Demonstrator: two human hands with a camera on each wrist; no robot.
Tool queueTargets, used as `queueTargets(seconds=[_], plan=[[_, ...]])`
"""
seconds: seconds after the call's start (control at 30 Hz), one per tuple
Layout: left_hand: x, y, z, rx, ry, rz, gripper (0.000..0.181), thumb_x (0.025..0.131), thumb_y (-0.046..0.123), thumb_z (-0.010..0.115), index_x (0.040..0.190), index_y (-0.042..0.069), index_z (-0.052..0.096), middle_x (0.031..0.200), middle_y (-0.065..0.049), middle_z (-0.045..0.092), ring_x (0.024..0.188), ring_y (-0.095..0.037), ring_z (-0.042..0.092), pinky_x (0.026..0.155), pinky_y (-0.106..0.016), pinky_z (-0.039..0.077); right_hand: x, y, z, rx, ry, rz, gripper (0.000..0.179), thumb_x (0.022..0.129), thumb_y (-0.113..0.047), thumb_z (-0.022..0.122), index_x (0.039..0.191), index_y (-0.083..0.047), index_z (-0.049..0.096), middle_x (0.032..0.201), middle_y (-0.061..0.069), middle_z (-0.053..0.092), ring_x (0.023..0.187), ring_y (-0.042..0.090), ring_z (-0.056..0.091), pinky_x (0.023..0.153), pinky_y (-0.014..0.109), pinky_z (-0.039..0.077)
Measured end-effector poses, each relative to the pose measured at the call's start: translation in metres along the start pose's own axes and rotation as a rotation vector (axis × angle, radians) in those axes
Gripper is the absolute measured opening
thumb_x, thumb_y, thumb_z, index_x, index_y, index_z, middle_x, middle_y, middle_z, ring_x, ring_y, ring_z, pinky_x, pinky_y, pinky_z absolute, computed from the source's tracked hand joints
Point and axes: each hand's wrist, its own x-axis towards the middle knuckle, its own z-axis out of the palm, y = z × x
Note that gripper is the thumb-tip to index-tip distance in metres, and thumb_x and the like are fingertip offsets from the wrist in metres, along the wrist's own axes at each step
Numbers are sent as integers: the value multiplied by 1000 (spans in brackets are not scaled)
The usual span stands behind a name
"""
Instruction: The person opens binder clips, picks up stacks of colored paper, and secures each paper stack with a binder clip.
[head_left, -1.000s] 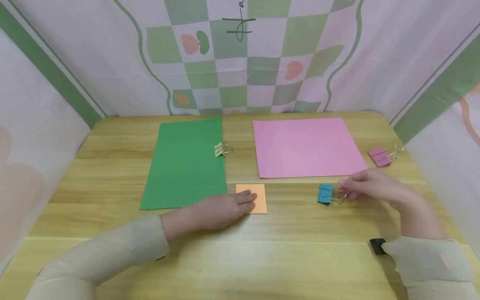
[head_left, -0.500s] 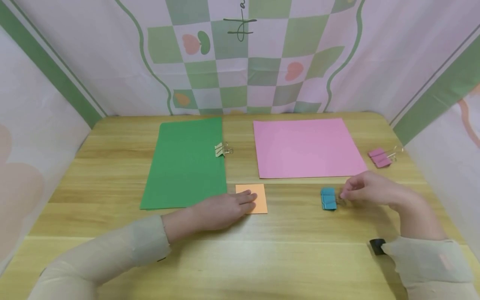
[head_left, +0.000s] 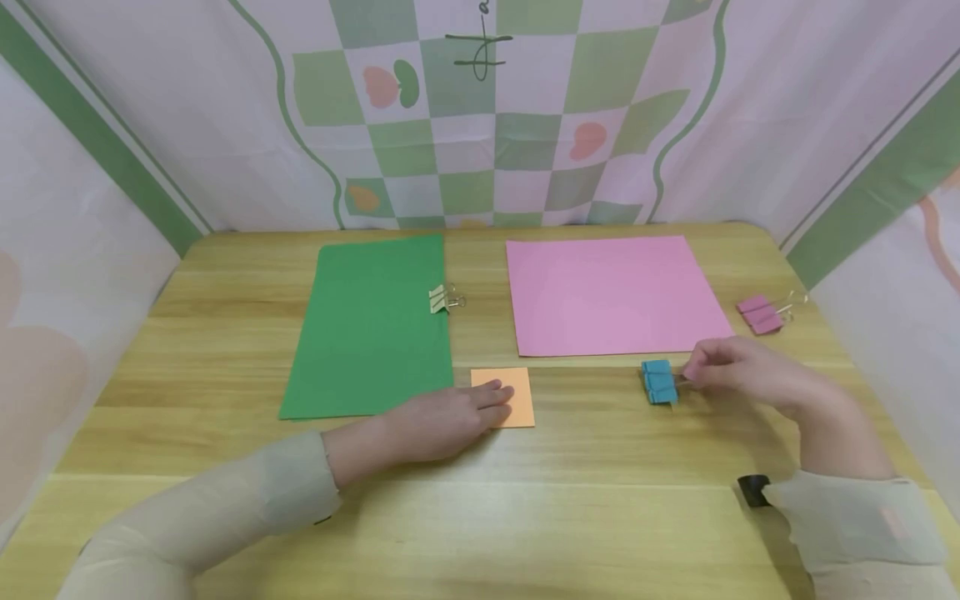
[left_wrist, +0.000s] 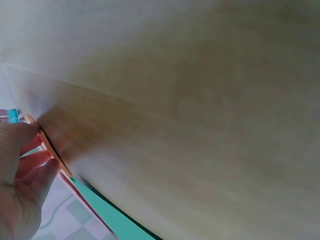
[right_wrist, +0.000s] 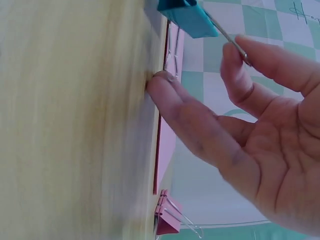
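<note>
My left hand [head_left: 446,421] rests over the left part of a small square orange note pad [head_left: 522,400], its fingers extended across the top. In the left wrist view the pad's edge [left_wrist: 56,157] runs along the thumb and fingertips. At the right, my right hand [head_left: 750,372] pinches one wire handle of a blue binder clip [head_left: 660,383] between thumb and index finger. The right wrist view shows the blue clip [right_wrist: 192,22] held out from the fingertips, close over the table, its body pointing away from the hand; the other fingers reach down beside it.
A green sheet stack [head_left: 375,325] lies at the left, with a cream binder clip [head_left: 437,300] at its right edge. Behind the blue clip lies a pink sheet [head_left: 615,296]. A pink binder clip [head_left: 761,315] sits far right. Something black [head_left: 753,491] shows beside the right sleeve.
The blue clip has rolled in the right fingers, dipping toward me and then coming back up, ending slightly right of where it was. My left hand and the pad have stayed put.
</note>
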Motion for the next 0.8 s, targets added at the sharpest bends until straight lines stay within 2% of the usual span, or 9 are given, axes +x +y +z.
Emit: queueTargets(seconds=[0.17, 0.23, 0.3, 0.37, 0.47, 0.53, 0.6, 0.7, 0.8], plan=[[0, 0, 1, 4, 5, -2, 36, 104, 8, 48, 138, 6, 57, 150, -10, 51, 139, -22, 49, 109, -31, 46, 0, 3, -2, 130, -28, 20, 17, 103, -11, 50, 94, 2, 55, 100, -9, 64, 94, -3, 62, 78, 16, 52], [1, 0, 2, 3, 6, -4, 36, 104, 8, 48, 138, 7, 57, 150, -10, 51, 139, -22, 49, 109, -31, 46, 0, 4, -2, 152, -27, 31, 17, 103, -13, 51, 96, 3, 54, 98, -9, 62, 93, -3, 60, 78, 16, 51], [1, 0, 2, 3, 6, -4, 36, 104, 9, 48, 139, 7, 57, 150, -10, 51, 139, -22, 49, 109, -31, 46, 0, 4, -1, 177, -21, 36, 20, 103, -14, 51, 108, 5, 52, 100, -10, 63, 95, -3, 61, 80, 15, 52], [1, 0, 2, 0, 6, -4, 36, 104, 9, 48, 139, 7, 57, 150, -10, 51, 139, -22, 49, 109, -31, 46, 0, 4, -2, 179, -4, 34, 31, 103, -15, 53, 124, 7, 50, 105, -9, 64, 96, -6, 61, 81, 13, 51], [1, 0, 2, -4, 6, -3, 36, 104, 9, 48, 139, 7, 57, 150, -10, 51, 139, -22, 49, 109, -31, 46, 1, 4, -3, 188, 8, 25, 52, 103, -14, 54, 144, 11, 35, 123, 13, 66, 101, -11, 61, 85, 8, 49], [1, 0, 2, -4, 9, -2, 36, 104, 9, 48, 138, 6, 58, 150, -11, 51, 139, -23, 49, 108, -31, 46, 2, 3, -3, 160, 12, 18, 58, 102, -15, 54, 147, 14, 31, 133, 26, 59, 102, -16, 56, 86, 4, 45], [0, 0, 1, -5, 11, -3, 36, 103, 9, 49, 138, 6, 58, 149, -11, 51, 139, -23, 49, 108, -31, 47, 3, 2, -3, 134, 12, 17, 58, 102, -15, 54, 147, 15, 32, 139, 33, 52, 103, -19, 54, 87, 2, 43], [-1, 0, 2, -13, 12, -8, 36, 103, 8, 49, 138, 6, 58, 150, -11, 51, 139, -23, 49, 108, -31, 47, 4, 1, -3, 69, 20, 23, 53, 102, -15, 55, 144, 13, 39, 137, 31, 55, 103, -21, 51, 85, 2, 42], [-1, 0, 2, -21, 12, -13, 36, 104, 8, 48, 139, 6, 57, 150, -11, 50, 140, -23, 48, 109, -31, 46, 5, -1, -3, 22, 18, 36, 48, 101, -18, 58, 139, 10, 49, 128, 24, 65, 100, -19, 54, 84, 5, 45]])
